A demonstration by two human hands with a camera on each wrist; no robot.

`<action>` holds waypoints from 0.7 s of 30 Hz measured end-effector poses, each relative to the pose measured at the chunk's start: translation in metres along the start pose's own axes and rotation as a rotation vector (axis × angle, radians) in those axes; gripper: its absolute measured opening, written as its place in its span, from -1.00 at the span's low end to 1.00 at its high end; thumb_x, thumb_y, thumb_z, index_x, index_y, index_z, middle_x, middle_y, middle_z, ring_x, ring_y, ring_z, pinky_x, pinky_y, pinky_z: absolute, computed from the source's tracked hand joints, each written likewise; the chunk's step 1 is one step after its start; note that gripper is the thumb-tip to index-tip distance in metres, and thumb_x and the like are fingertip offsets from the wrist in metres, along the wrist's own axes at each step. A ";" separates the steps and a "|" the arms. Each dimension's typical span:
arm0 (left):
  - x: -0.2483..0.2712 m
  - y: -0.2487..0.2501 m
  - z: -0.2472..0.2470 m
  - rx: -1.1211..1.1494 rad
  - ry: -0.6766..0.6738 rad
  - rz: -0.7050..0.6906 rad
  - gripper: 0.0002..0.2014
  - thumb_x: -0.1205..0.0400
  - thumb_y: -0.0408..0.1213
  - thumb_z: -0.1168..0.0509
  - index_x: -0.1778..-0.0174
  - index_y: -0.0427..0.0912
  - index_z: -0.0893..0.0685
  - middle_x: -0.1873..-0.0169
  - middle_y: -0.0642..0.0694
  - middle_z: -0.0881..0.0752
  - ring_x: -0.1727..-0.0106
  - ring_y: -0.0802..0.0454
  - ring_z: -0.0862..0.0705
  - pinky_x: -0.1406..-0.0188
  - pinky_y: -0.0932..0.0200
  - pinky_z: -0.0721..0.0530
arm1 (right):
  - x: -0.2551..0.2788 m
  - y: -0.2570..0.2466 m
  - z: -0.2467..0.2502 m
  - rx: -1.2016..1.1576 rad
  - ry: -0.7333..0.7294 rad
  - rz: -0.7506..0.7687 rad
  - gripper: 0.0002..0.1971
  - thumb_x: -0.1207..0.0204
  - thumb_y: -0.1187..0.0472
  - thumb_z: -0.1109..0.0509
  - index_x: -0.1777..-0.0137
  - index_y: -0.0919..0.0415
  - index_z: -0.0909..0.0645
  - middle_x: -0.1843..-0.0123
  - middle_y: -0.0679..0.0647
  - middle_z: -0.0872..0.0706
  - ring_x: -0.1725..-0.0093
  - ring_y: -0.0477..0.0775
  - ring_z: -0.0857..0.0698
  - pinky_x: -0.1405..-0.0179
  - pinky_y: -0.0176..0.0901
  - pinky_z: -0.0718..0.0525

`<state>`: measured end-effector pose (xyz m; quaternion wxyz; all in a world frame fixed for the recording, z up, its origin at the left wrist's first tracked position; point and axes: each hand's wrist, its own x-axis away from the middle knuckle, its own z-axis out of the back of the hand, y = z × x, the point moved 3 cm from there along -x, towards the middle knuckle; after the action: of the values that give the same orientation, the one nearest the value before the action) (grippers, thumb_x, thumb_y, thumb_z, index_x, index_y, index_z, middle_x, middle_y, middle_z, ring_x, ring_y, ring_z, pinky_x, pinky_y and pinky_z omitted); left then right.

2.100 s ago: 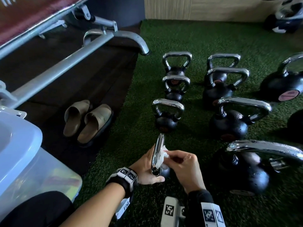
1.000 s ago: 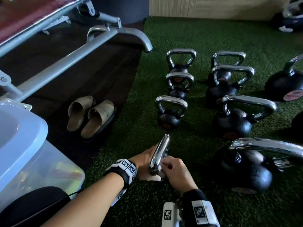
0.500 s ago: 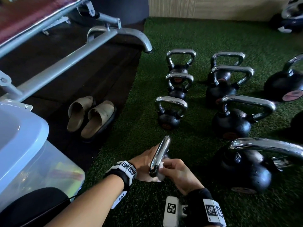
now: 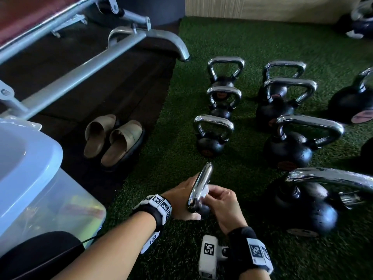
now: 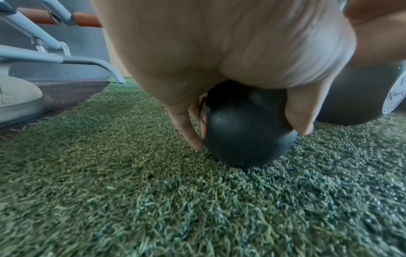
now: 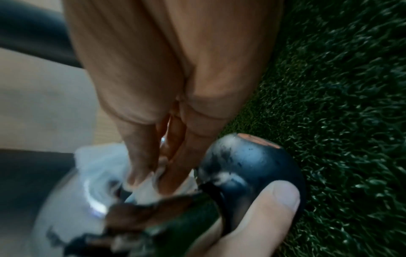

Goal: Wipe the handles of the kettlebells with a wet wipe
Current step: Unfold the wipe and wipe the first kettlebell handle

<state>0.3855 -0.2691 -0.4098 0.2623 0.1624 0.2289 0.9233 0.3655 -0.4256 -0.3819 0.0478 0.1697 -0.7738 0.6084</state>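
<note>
While left hand (image 4: 182, 201) grips kettlebell (image 5: 246, 132), right hand (image 4: 221, 203) pinches wet wipe (image 4: 204, 191), storage bin (image 4: 60, 201) contents unclear

Gym floor — green artificial turf (image 4: 232, 37) beside dark rubber matting (image 4: 96, 77), rows of chrome-handled kettlebells (image 4: 212, 136), steel frame of a weight bench (image 4: 80, 71) — plus slides (image 4: 113, 140) and a plastic storage bin (image 4: 40, 178).

Open green artificial turf (image 4: 177, 122) lies left of the hands; black chrome-handled kettlebells (image 4: 212, 136) crowd ahead and, seemingly closest, right.
</note>
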 end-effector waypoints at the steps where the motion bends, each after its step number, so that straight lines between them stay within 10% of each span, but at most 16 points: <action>1: 0.002 0.006 0.004 0.024 0.019 -0.009 -0.11 -0.41 -0.01 -0.61 -0.64 0.07 -0.34 -0.70 -0.20 -0.25 -0.69 -0.15 -0.29 -0.75 -0.07 -0.30 | -0.004 -0.002 -0.002 0.018 0.059 0.010 -0.79 -0.44 0.61 -0.52 0.09 0.32 -0.85 0.11 0.32 -0.89 0.17 0.16 -0.85 0.10 0.00 -0.80; 4: 0.004 0.010 0.007 0.041 0.050 0.008 -0.01 -0.38 -0.10 -0.69 -0.68 -0.18 -0.35 -0.69 -0.25 -0.25 -0.69 -0.22 -0.31 -0.73 -0.09 -0.32 | -0.005 -0.003 -0.005 0.052 0.206 0.043 -0.79 -0.41 0.56 -0.58 0.03 0.31 -0.83 0.13 0.22 -0.91 0.16 0.15 -0.87 0.15 -0.06 -0.83; 16: 0.011 0.008 0.008 0.181 0.159 -0.082 0.31 -0.32 -0.19 -0.73 -0.76 0.23 0.12 -0.81 0.03 -0.02 -0.81 -0.02 -0.13 -0.80 0.01 -0.17 | -0.020 -0.016 0.010 0.194 0.483 0.103 -0.76 -0.35 0.50 -0.61 0.32 0.12 -0.78 0.29 0.10 -0.87 0.27 0.03 -0.84 0.13 0.00 -0.82; 21: 0.015 0.015 0.010 0.208 0.195 -0.037 0.21 -0.32 -0.30 -0.74 -0.63 0.33 0.01 -0.52 0.25 -0.13 -0.66 -0.05 -0.33 -0.70 0.16 -0.29 | -0.019 -0.023 0.000 0.396 0.556 0.094 -0.84 -0.33 0.31 -0.65 0.31 0.09 -0.73 0.35 -0.03 -0.81 0.26 -0.01 -0.79 0.15 -0.10 -0.76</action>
<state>0.3712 -0.2691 -0.3909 0.2373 0.0940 0.3508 0.9010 0.3912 -0.4263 -0.3658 0.1950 -0.0324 -0.6052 0.7712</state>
